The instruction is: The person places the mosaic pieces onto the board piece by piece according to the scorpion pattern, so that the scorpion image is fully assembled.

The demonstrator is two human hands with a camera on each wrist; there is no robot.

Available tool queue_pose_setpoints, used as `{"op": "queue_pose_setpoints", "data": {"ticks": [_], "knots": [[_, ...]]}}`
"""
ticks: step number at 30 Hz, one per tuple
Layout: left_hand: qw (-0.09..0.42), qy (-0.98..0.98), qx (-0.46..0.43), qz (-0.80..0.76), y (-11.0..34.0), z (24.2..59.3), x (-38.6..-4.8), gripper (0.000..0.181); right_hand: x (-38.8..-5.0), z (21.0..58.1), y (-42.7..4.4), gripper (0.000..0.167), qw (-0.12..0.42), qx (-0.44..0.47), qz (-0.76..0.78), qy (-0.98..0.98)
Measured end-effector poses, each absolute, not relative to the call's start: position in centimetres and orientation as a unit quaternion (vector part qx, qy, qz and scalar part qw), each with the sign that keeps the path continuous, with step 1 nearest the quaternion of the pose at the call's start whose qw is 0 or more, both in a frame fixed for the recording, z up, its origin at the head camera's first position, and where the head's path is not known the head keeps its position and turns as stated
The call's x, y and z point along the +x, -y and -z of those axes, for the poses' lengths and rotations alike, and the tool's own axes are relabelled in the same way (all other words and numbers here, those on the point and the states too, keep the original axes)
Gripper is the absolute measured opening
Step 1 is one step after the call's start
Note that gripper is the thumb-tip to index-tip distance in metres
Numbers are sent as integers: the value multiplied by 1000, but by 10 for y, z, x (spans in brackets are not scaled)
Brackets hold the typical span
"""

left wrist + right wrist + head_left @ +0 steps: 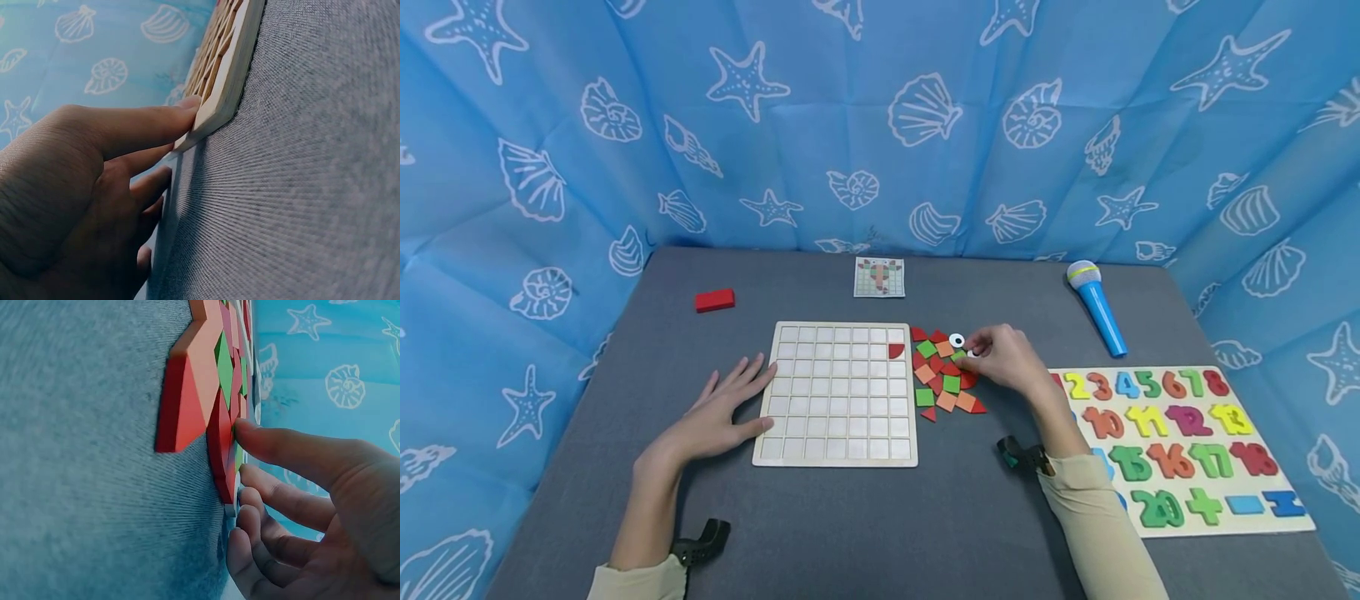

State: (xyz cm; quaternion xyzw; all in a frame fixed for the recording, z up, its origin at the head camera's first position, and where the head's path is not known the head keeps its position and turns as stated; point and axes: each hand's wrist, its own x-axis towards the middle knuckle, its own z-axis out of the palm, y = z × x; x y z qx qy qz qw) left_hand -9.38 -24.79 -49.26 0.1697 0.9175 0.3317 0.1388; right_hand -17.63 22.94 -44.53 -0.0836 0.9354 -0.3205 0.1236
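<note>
My left hand (718,421) lies with spread fingers at the left side of a wooden grid board (835,460). Its thumb rests on the board's rim, also visible in the left wrist view. One red quarter-round tile (897,351) sits in a cell near the board's upper right. Beside the board is a cluster of red, green and orange tiles (951,383). My right hand (1009,358) reaches into the cluster's right side, thumb and index fingertips apart at the tiles. A white eye piece (974,354) is partly covered by these fingers; another eye piece (957,340) lies just left.
A picture card (879,277) lies behind the board, and a red block (715,301) at the back left. To the right are a blue toy microphone (1097,308) and a number puzzle board (1180,488). A blue shell-print curtain (880,125) surrounds the grey table.
</note>
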Motion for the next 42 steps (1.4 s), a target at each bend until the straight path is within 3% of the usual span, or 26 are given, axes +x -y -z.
{"op": "queue_pose_setpoints", "data": {"ticks": [5,22,31,42], "knots": [[163,-921,156,-318,246,487,-94,85,-175,447,-231,25,133,-89,330,-930],[168,-914,159,-333,238,468,-89,84,-170,447,-230,24,126,-135,357,-916],[154,-914,163,-338,246,489,-93,84,-164,441,-225,26,93,-129,396,-904],[131,-907,183,-356,247,488,-91,83,-163,436,-187,31,90,-147,434,-884]]}}
